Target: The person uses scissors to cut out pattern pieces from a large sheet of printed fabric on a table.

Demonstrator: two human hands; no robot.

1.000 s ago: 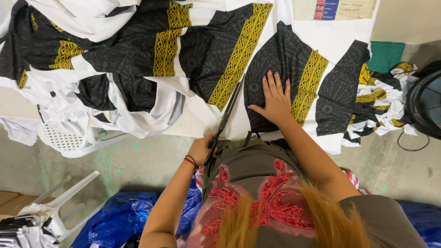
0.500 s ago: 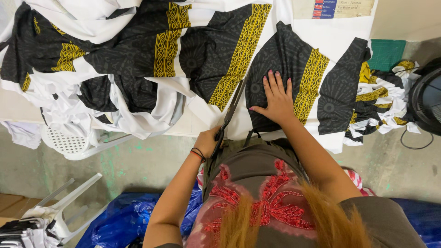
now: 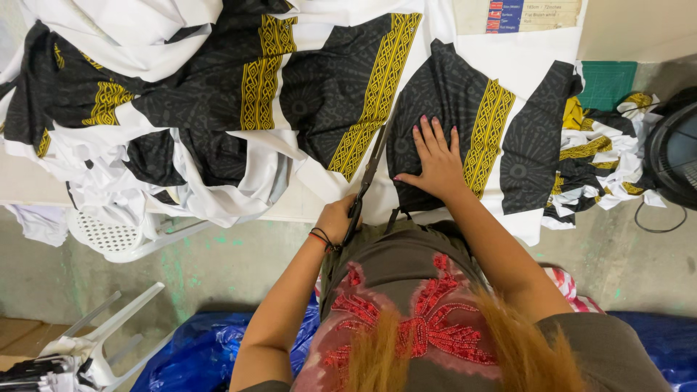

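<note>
- At the far left, a heap of white and black cloth with yellow patterned bands [image 3: 167, 94] spills over the counter [image 3: 29, 185] edge and hangs down toward the floor.
- Below that edge you can see a white plastic chair [image 3: 109, 236] with a perforated seat; another white chair [image 3: 94, 341] lies tipped in the lower left corner, beside a blue plastic sheet [image 3: 196, 352] on the floor.
- Your left hand [image 3: 337, 218] sits at the counter's near edge, closed into a fist around the handles of the scissors [image 3: 367, 178]. A dark band circles that wrist.
- The scissors run up and away from you, their long dark blades lying along the left edge of the black fabric panel [image 3: 443, 87]; whether the blades are parted you cannot tell.
- Your right hand [image 3: 432, 163] is spread flat, fingers fanned, pressing down on the black fabric panel just right of the blades.
- That panel lies on the white cloth near the counter's front edge, with a yellow patterned stripe [image 3: 486, 138] running down it to the right of your hand.
- Further right, a second cut black piece [image 3: 534, 141] lies beside the first.
- Beyond it a small pile of black, white and yellow scraps [image 3: 592, 163] rests under a green cutting mat [image 3: 606, 83].
- At the far right edge stands a dark round fan [image 3: 675, 152].
</note>
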